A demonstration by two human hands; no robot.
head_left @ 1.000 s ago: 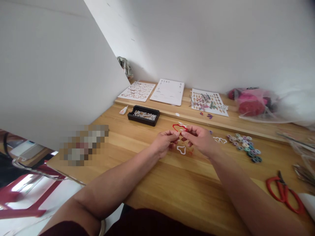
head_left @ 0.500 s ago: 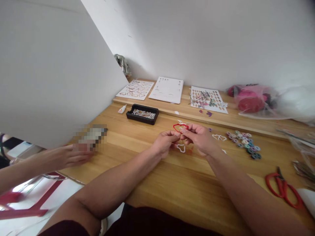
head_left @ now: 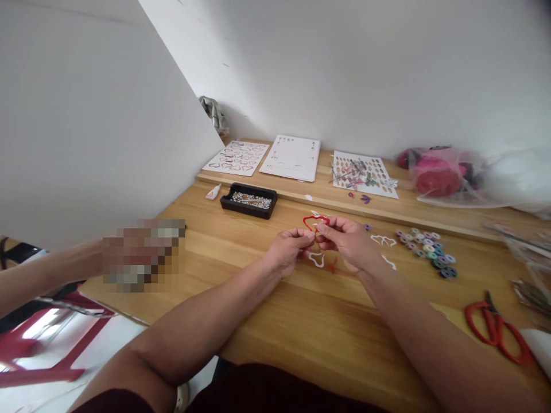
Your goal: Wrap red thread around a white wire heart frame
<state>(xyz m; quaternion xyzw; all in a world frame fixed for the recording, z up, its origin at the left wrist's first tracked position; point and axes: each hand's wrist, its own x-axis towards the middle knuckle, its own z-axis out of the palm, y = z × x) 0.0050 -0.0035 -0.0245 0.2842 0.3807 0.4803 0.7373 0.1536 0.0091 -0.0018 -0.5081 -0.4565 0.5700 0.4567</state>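
Above the wooden table, my left hand (head_left: 289,248) and my right hand (head_left: 346,241) meet at a thin red wavy outline piece (head_left: 315,218). Each hand pinches it between thumb and fingertips, the left at its lower left end and the right at its right side. The fingertips hide part of the piece. On the tabletop just beneath lie a white wavy cut-out (head_left: 317,260) and a small red scrap (head_left: 333,264). More white cut-outs (head_left: 383,240) rest to the right of my right hand.
Thread spools (head_left: 428,248) and red-handled scissors (head_left: 497,332) lie on the right. A black tray (head_left: 248,201) of beads and a small white tube (head_left: 213,191) stand farther back. Patterned sheets (head_left: 241,158) line the raised ledge. Another person's arm (head_left: 51,269) reaches in from the left.
The other person's hand has moved up and over the blurred object at the left. My hands stay nearly in place, still holding the red piece.
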